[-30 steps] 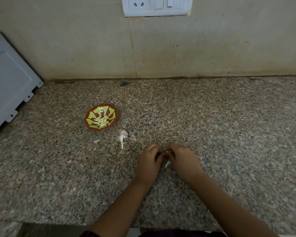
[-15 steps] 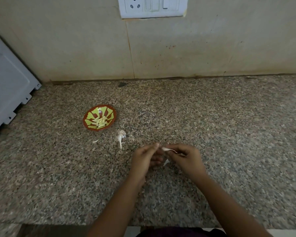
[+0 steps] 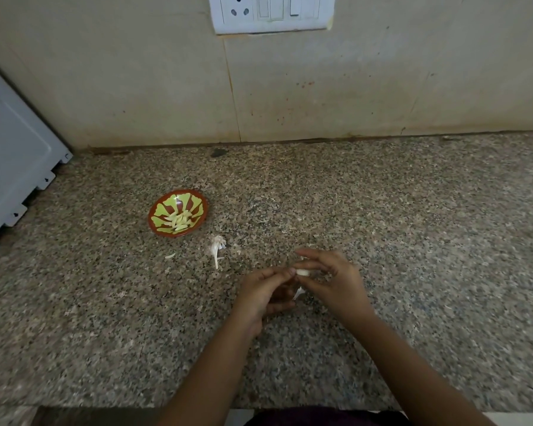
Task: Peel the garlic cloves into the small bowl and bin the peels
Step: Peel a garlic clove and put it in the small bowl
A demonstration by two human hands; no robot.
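Hands: the left hand (image 3: 266,292) and right hand (image 3: 330,276) meet above the worktop (image 3: 413,241), fingertips brought together and pinched on a pale garlic clove (image 3: 303,272); a thin white strip, probably loose peel (image 3: 298,293), hangs just below the clove between the hands. Worktop: speckled granite running back to a beige tiled wall (image 3: 136,87). At far left, a light grey panel (image 3: 10,155) leans at the worktop's edge. On the wall at top, a white socket-and-switch plate (image 3: 271,12); no writing can be read on it. Left of the hands and well apart from them, the small bowl (image 3: 178,217), red-brown with a yellow-green pattern, holds peeled cloves (image 3: 179,221). Between bowl and hands lies a white garlic stalk remnant (image 3: 216,249); near it, left, a single small pale scrap (image 3: 170,256) lies on the worktop.
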